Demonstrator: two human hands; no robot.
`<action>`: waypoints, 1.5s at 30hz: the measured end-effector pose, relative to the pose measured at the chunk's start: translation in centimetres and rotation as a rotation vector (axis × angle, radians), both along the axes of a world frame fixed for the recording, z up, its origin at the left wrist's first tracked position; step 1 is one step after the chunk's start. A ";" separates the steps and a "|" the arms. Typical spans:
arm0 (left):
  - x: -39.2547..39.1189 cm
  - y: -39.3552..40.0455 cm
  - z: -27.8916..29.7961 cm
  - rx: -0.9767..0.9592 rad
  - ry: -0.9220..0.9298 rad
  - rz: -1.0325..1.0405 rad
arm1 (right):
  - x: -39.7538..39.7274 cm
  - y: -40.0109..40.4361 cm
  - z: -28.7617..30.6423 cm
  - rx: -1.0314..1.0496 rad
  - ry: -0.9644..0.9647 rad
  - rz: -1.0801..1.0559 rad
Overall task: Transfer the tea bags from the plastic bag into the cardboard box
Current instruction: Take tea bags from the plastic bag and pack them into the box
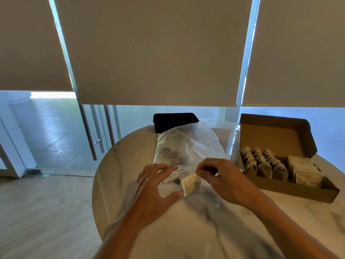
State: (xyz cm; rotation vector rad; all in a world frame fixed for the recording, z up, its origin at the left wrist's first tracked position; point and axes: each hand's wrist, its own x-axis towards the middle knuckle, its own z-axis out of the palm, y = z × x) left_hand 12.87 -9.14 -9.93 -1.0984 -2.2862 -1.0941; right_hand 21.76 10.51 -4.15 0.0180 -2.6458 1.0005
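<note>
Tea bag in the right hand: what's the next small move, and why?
Probably lift the tea bag clear of the plastic bag and carry it right to the cardboard box. The right hand already pinches it at the bag's mouth, the left hand steadies the plastic, and the box lies open.

The scene is lit w/ cool daylight admitted below and between the drawn blinds (158, 53), which are left dim and backlit. Glare is seen on the floor (52, 128); straight lines are bowed twd the edges, and slight blur is noted throughout.
</note>
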 end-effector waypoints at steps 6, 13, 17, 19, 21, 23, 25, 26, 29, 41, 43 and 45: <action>1.9 1.8 1.4 0.100 -0.069 -0.073 | 0.2 0.1 -0.2 -0.057 0.053 -0.026; 2.5 3.0 2.3 0.258 -0.177 -0.072 | 0.3 0.8 -0.3 -0.189 0.110 -0.064; 1.6 4.1 3.1 0.324 -0.198 -0.022 | 0.7 1.6 0.0 -0.311 0.097 -0.021; 1.4 4.6 3.8 0.349 -0.211 -0.055 | 1.0 2.0 0.0 -0.342 -0.009 0.038; 1.4 5.2 4.4 0.358 -0.212 -0.089 | 1.1 2.1 -0.4 -0.294 -0.106 0.072; 1.4 5.6 4.6 0.381 -0.214 -0.121 | 1.0 1.9 -1.0 -0.221 -0.141 0.074; 1.4 5.9 4.5 0.409 -0.205 -0.136 | 1.0 1.9 -1.2 -0.203 -0.171 0.075; 1.3 5.9 4.3 0.427 -0.202 -0.131 | 1.1 2.0 -1.2 -0.201 -0.191 0.080; 1.0 5.7 3.7 0.493 -0.217 -0.085 | 1.6 2.4 -1.2 -0.151 -0.243 0.083; -0.5 4.4 2.9 0.620 -0.187 0.022 | 3.4 5.6 -0.1 -0.122 -0.319 0.036; -0.4 4.4 2.9 0.606 -0.196 0.022 | 3.6 5.9 0.0 -0.141 -0.327 0.028; -0.3 4.5 2.8 0.594 -0.218 0.019 | 3.6 6.0 0.1 -0.169 -0.305 0.003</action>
